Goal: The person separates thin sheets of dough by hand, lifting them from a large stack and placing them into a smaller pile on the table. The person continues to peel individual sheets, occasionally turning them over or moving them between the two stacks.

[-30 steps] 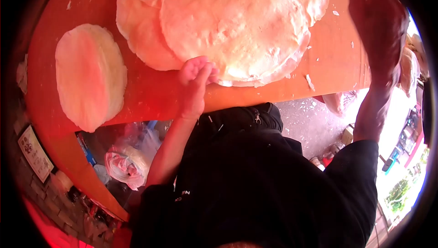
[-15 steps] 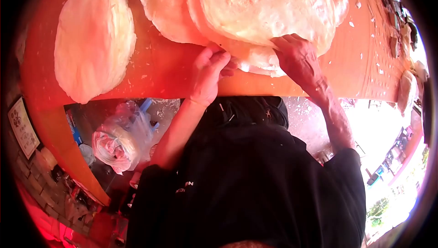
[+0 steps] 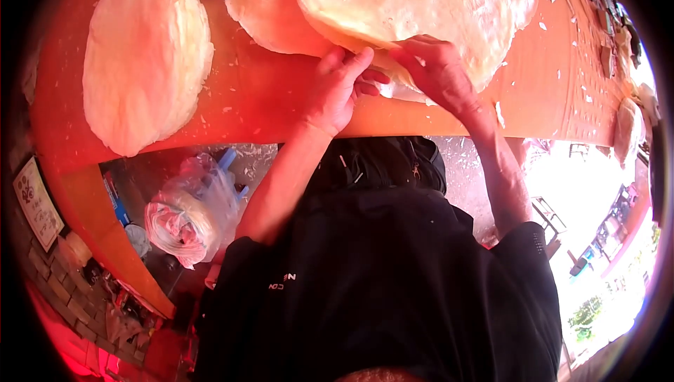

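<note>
Thin, pale round flatbread sheets lie overlapping on the orange tabletop in front of me. My right hand [image 3: 439, 73] pinches the near edge of the top flatbread sheet [image 3: 407, 3], its thumb and fingers closed at the rim. Close beside it, my left hand [image 3: 344, 90] has its thumb and fingers apart at the same near edge, palm turned toward the right hand. Another flatbread sheet [image 3: 270, 13] sticks out on the left from under the top one. Beneath my hands shows a whitish lower edge of the pile, partly hidden by the fingers.
An oval stack of flatbread sheets [image 3: 147, 66] lies on the left of the orange table [image 3: 246, 112]. Pale flakes are scattered over the tabletop. Below its edge sits a clear plastic bag [image 3: 200, 206] with a pale roll inside. A black bag [image 3: 382, 164] is close against my body.
My right hand has moved left along the sheet's near edge, and my left hand has moved slightly right and up, bringing them closer. The top sheet's left edge now covers more of the sheets beneath.
</note>
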`<act>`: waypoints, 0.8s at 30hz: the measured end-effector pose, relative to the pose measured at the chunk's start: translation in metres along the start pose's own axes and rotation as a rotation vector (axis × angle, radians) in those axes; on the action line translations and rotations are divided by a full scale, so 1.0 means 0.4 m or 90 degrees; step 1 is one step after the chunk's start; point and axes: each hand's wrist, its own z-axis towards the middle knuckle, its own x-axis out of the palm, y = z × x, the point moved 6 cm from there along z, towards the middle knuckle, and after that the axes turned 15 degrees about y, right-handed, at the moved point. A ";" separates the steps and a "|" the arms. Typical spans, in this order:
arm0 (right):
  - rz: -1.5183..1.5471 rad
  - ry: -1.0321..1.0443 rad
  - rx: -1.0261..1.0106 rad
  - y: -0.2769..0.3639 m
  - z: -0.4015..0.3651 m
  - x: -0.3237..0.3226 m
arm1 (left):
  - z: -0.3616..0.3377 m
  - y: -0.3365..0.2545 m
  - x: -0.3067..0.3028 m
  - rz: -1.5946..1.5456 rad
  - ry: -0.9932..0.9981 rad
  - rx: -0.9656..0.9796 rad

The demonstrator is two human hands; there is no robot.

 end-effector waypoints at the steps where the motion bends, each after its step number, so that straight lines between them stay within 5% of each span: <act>1: -0.001 0.000 0.000 -0.002 0.001 -0.010 | 0.002 -0.002 -0.003 0.031 -0.015 0.007; 3: 0.143 0.081 0.161 -0.043 -0.002 -0.011 | 0.011 -0.004 0.002 0.032 -0.028 0.025; 10: -0.007 0.096 0.215 -0.020 0.013 -0.013 | 0.027 0.000 -0.009 0.046 -0.054 0.028; 13: -0.223 0.021 0.018 0.024 0.028 0.040 | 0.036 0.005 -0.019 0.015 -0.070 0.000; 24: -0.156 -0.026 0.003 0.066 0.069 0.049 | 0.039 0.011 -0.028 -0.002 -0.143 0.086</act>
